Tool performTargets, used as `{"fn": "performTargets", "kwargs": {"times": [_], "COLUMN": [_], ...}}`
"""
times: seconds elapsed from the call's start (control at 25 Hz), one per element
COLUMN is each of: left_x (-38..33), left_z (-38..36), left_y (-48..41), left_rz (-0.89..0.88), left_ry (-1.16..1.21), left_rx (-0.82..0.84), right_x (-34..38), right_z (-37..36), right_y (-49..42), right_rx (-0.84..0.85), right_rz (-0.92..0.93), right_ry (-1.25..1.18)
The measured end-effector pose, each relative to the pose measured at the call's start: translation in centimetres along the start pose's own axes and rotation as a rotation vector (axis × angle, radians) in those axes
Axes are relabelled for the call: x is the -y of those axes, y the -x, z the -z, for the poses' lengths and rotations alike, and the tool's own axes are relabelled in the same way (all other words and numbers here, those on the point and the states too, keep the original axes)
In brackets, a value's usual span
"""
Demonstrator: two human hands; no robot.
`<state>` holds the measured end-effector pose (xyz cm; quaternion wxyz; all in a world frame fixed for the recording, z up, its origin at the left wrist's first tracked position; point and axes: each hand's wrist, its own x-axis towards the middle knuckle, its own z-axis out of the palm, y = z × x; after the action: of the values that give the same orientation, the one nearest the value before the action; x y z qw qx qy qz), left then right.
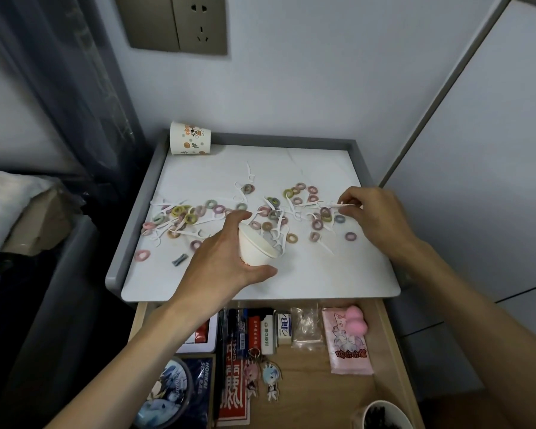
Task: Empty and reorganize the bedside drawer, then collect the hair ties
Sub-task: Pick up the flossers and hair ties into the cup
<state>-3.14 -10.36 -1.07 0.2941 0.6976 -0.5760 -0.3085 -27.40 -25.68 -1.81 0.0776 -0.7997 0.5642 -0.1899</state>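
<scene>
So the white stone-look tabletop (307,274) with its grey raised rim is basically the sorting zone; the rim probably keeps the little stuff from rolling off; below it the open wooden drawer (316,366) already looks lined up with pens, boxes and keychains, so by the look of it the collecting step is on now. The left hand (226,258) has thumb and fingers wrapped round a plain white paper cup (257,246), tipped with its mouth facing the mess, likely so ties can be dropped or swept straight in. The right hand (378,218) is down at the right end of the scatter, fingertips drawn together; whether they've actually got a tie or a pick can't be told. The small pastel fabric hair ties (350,236) lie strewn across the middle of the top, between both hands and just beyond the cup's mouth, tangled up with white plastic floss picks (325,247); so picking, not scooping, seems the safer bet.
</scene>
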Motion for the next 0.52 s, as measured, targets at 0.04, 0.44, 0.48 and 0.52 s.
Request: {"fn": "performTargets", "kwargs": {"times": [0.04, 0.44, 0.48, 0.52], "left_x": [0.0, -0.1, -0.1, -0.2], "left_z": [0.0, 0.0, 0.0, -0.1], "left_y": [0.0, 0.4, 0.4, 0.4], "left_rz": [0.000, -0.009, -0.010, -0.011], "left_ry": [-0.002, -0.026, -0.029, -0.033], "left_rx": [0.000, 0.003, 0.004, 0.006], "right_x": [0.3, 1.8, 1.9, 2.0], "right_z": [0.1, -1.2, -1.4, -1.5], "right_y": [0.1, 2.6, 2.7, 2.8], "right_rx": [0.022, 0.481, 0.447, 0.412], "right_rz": [-0.014, -0.111, -0.144, -0.177], "right_ry": [-0.048, -0.025, -0.024, -0.011]}}
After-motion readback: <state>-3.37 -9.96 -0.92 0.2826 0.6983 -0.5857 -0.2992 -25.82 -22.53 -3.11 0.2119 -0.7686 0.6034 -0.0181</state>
